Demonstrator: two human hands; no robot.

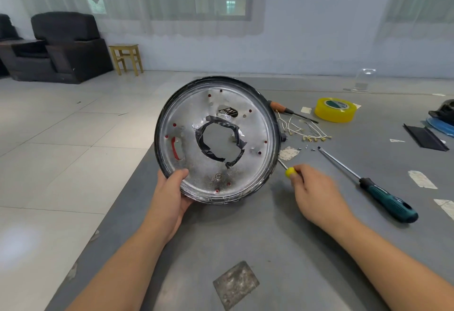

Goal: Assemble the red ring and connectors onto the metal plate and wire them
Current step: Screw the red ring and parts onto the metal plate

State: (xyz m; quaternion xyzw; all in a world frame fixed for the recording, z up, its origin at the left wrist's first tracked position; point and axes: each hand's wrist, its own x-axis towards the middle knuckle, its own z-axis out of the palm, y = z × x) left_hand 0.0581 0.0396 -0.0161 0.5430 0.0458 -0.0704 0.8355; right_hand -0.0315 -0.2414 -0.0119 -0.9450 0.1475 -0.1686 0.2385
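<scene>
My left hand point(172, 195) grips the lower left rim of a round metal plate point(216, 109), held tilted up off the table with its face toward me. The plate has a black outer rim, a central hole edged with black tape point(221, 143), and red point(175, 148) showing through a slot and small holes. My right hand point(317, 192) holds a small yellow-handled screwdriver point(290, 172) by the plate's lower right edge. White wires with brass connectors point(307, 131) lie on the table to the right.
A teal-handled screwdriver point(383, 195) lies on the grey table point(282, 249) to the right, an orange-handled one point(280, 107) behind the plate. A yellow tape roll point(335, 110), a black strip point(426, 138), loose screws point(307, 147) and paper scraps lie further right. The table's left edge runs near my left arm.
</scene>
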